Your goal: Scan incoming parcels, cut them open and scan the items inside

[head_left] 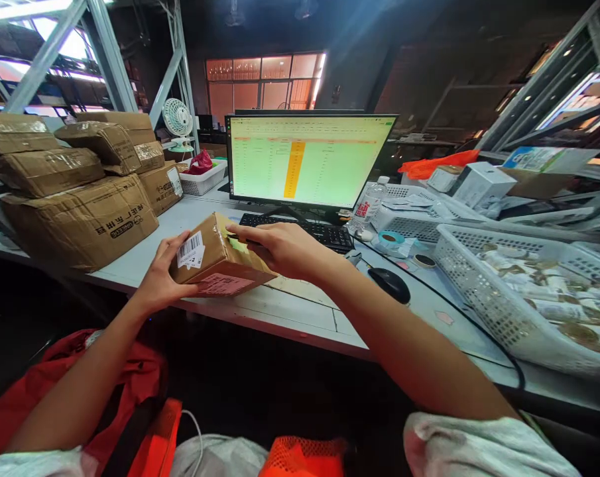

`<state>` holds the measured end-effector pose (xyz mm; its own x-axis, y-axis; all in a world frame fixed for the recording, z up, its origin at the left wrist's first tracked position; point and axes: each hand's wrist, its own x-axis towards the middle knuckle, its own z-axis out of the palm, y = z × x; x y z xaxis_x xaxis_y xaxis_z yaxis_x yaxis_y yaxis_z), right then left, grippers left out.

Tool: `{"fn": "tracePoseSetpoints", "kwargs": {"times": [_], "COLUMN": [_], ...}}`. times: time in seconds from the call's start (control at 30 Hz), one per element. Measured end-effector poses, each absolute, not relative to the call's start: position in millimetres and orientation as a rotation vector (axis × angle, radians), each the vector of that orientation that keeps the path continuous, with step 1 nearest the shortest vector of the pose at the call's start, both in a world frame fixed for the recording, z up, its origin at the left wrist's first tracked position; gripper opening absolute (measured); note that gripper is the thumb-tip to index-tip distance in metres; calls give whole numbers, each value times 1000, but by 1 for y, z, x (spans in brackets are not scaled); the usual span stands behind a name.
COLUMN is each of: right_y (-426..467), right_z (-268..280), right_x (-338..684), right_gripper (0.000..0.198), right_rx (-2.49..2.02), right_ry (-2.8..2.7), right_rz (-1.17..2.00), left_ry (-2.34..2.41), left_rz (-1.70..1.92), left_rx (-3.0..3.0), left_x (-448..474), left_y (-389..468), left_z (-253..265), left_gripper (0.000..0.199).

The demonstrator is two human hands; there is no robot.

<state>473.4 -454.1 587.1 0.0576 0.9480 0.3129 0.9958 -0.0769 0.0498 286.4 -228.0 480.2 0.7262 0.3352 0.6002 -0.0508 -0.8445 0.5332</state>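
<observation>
A small cardboard box (pixel 211 242) is tilted over the front edge of the white desk. It bears a white barcode label on its left end and a pinkish printed label on the side facing me. My left hand (pixel 163 271) grips the box's left end, thumb below and fingers behind. Across the top, my right hand (pixel 284 248) reaches in with its fingers closed and the index finger pointing along a yellowish patch. A dark sliver shows under that fingertip; what the fingers hold is mostly hidden.
Behind the box stand a keyboard (pixel 324 233) and a lit monitor (pixel 309 159). Stacked cartons (pixel 85 212) fill the left. On the right are a mouse (pixel 390 285), its cable, tape rolls (pixel 391 240), a water bottle (pixel 372 202) and a white basket (pixel 483 298) of rolled items.
</observation>
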Motion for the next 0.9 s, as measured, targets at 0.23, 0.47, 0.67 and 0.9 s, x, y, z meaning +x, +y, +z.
{"fn": "tracePoseSetpoints", "kwargs": {"times": [0.23, 0.47, 0.67, 0.9], "right_y": [-454, -486, -494, -456], "right_z": [543, 459, 415, 489], "right_x": [523, 588, 579, 570], "right_gripper": [53, 54, 50, 40], "right_rx": [-2556, -2958, -2897, -2179], "right_ry": [-1922, -1535, -1330, -1404], "right_rz": [-203, -41, -149, -254], "left_ry": [274, 282, 292, 420], "left_rz": [925, 564, 1236, 1374], "left_rx": [2245, 2051, 2262, 2708], "left_x": [281, 303, 324, 354], "left_y": [-194, -152, -194, -246], "left_z": [462, 406, 424, 442], "left_gripper": [114, 117, 86, 37]}}
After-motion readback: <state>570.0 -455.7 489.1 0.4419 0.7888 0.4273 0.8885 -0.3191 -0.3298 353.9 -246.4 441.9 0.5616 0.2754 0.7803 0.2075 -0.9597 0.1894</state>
